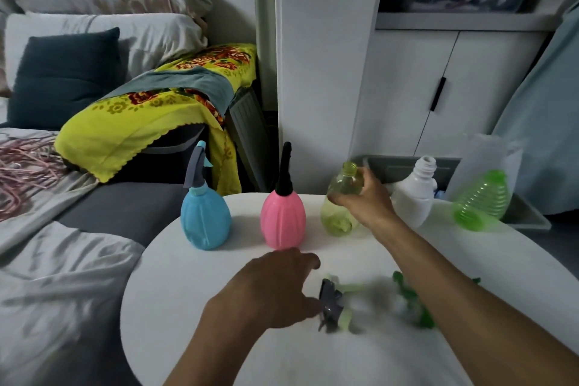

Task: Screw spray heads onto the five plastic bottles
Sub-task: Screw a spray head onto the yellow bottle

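Note:
On the white round table (219, 338) stand a blue bottle (205, 219) and a pink bottle (283, 219), each with a spray head on. My right hand (363, 194) grips the shoulder of a headless yellow-green bottle (340, 207). To its right are a white headless bottle (413, 194) and a tilted green ribbed bottle (481, 200). My left hand (279, 285) reaches toward a blurred grey and pale green spray head (333, 304) lying on the table, its thumb touching it. More green spray heads (413, 304) lie blurred beside my right forearm.
A grey bin (529, 216) sits behind the table at right, before white cupboards (438, 88). A bed with grey sheets (62, 244), pillows and a yellow flowered cloth (150, 116) lies to the left, close to the table edge.

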`<state>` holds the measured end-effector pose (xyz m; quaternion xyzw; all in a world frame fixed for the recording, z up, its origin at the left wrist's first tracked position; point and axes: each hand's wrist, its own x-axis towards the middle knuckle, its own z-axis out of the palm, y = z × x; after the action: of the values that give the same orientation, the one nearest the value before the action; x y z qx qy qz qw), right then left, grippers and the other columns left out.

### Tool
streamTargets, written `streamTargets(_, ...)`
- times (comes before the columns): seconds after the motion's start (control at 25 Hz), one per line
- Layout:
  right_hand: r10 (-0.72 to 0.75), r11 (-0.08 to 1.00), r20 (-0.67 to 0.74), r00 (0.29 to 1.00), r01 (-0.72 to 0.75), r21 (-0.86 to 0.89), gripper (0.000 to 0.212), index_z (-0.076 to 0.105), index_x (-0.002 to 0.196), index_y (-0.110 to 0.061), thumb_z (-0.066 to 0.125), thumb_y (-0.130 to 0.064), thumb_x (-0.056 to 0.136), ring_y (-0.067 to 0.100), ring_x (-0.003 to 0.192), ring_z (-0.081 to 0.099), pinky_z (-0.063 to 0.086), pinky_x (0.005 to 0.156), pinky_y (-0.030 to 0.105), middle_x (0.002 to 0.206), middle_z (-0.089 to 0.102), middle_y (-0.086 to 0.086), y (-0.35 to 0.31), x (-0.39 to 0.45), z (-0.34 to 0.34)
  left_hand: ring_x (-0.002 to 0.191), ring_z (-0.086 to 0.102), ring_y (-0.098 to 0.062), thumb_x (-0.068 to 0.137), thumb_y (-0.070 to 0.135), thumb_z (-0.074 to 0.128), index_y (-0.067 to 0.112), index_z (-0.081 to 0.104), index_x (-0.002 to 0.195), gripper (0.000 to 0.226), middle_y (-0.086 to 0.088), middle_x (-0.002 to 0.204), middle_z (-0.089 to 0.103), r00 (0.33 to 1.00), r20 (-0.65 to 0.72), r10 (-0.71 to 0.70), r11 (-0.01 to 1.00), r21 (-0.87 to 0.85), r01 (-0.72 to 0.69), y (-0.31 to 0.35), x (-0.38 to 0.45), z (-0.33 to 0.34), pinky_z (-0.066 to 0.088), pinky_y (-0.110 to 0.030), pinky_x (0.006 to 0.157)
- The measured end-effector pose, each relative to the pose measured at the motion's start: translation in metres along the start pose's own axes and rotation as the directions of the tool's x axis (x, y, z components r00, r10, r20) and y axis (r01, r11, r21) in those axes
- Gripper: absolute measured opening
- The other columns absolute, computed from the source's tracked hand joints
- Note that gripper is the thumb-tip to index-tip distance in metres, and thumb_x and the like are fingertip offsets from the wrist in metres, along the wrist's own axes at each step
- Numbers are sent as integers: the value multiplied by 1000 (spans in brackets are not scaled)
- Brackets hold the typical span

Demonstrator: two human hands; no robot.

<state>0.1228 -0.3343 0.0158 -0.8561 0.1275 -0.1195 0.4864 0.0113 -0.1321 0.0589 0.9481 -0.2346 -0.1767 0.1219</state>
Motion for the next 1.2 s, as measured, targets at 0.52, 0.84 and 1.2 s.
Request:
streamTargets(0.52, -298, 823, 265, 917, 106, 558, 66, 58, 116, -33, 91, -35, 60, 16, 104, 70, 58, 83, 33, 118, 71, -7, -49, -155, -76, 106, 62, -5, 56, 45, 88, 35, 43, 132, 89, 15, 116, 64, 757, -653, -23, 776, -489, -398, 39, -18, 9, 56, -33, 85)
streamTargets(0.84, -124, 594, 398, 909, 389, -704, 21, 59, 101, -24, 55, -40, 88, 24, 105, 53, 31, 77, 38, 103, 66, -3, 4, -160, -31, 100, 48, -7, 55, 43, 89, 27, 41, 133, 93, 19, 115, 46, 660, -748, -67, 930, -286, -229, 21, -16, 13, 36, -6, 71)
streamTargets(1.2, 17, 482, 390, 921, 334, -810, 22, 61, 105, -19, 51, -30, 88, 27, 114, 47, 30, 98, 47, 110, 63, 1, 25, -161, -8, 103, 61, -13, 46, 92, 56, 34, 41, 130, 103, 13, 114, 59, 701, -689, -184, 843, -477, -247, 24, -21, 0, 54, -27, 75)
